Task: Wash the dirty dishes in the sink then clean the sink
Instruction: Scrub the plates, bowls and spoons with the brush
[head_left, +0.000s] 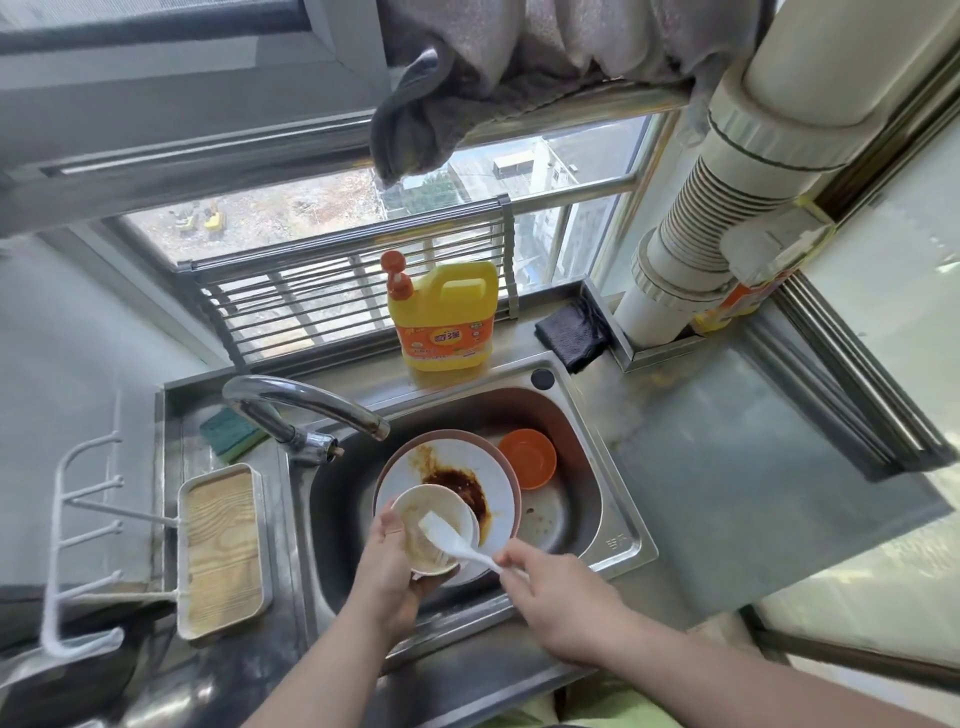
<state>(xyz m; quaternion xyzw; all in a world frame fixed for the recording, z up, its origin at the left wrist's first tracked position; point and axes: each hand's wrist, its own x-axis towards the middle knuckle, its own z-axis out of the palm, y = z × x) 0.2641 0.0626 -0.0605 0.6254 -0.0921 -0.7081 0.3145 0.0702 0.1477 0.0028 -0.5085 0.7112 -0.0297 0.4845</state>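
Two bare hands work over a steel sink in the head view. The left hand grips a small white bowl by its rim and underside, thumb curled over the near-left edge; the bowl is tilted toward the person and its inside is smeared with tan residue. The right hand pinches the handle of a white spoon, whose flat blade lies inside the bowl against the smear. Just beyond the left hand, under the bowl, a white plate carries a dark brown sauce stain near its middle and an orange-brown streak along its far-left edge; it rests in a larger brownish-rimmed dish. Beyond the right hand an orange bowl leans against the sink's back wall. The sink floor beside the plate shows brown specks. A chrome tap arches over the plate from beyond the left hand, with a green sponge behind it. Farther back stands a yellow detergent jug with an orange pump, a dark cloth to its right.
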